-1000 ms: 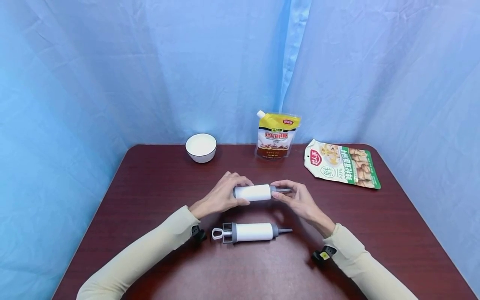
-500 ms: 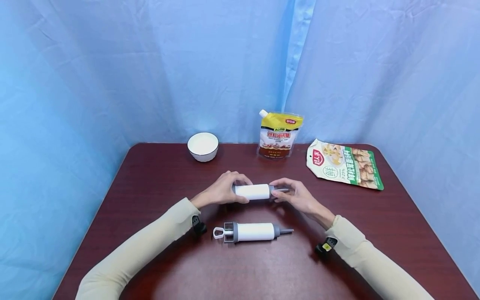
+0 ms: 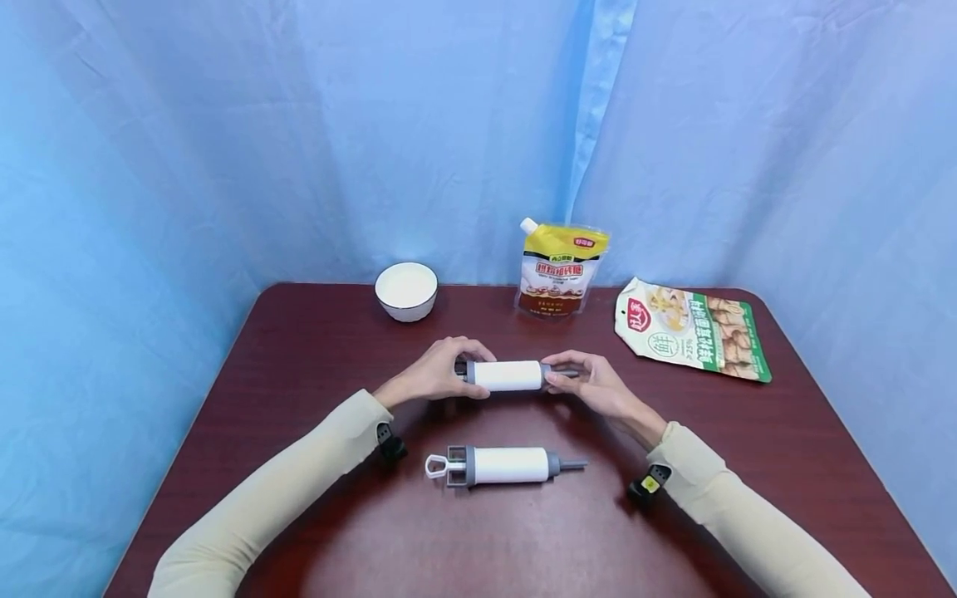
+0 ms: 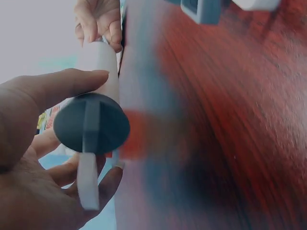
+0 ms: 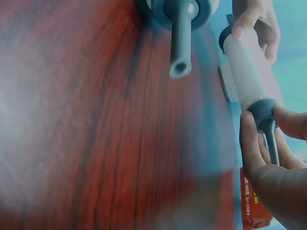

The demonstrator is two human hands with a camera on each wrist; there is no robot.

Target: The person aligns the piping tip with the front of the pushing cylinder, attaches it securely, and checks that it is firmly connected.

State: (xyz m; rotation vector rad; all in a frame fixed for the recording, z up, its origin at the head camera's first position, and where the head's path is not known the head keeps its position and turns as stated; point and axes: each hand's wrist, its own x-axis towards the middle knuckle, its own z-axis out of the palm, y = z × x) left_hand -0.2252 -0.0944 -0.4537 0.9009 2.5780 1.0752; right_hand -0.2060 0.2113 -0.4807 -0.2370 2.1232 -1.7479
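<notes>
Two icing syringes with white barrels, grey end caps and thin grey nozzles are in the head view. My hands hold the far syringe level between them, nozzle to the right. The left hand grips its grey flange end, thumb on the near side and fingers on the far side. The pale plunger handle sticks out of that end in the left wrist view. With thumb and fingers the right hand grips the grey nozzle cap. The other syringe lies nearer on the table, nozzle also to the right.
At the back of the dark red-brown table stand a white bowl and a yellow-topped spouted pouch. A white and green food packet lies at the back right. Blue curtains hang behind.
The left hand has shifted slightly left along the held syringe, so its grey flange now shows between thumb and fingers. The right hand keeps its grip on the nozzle end.
</notes>
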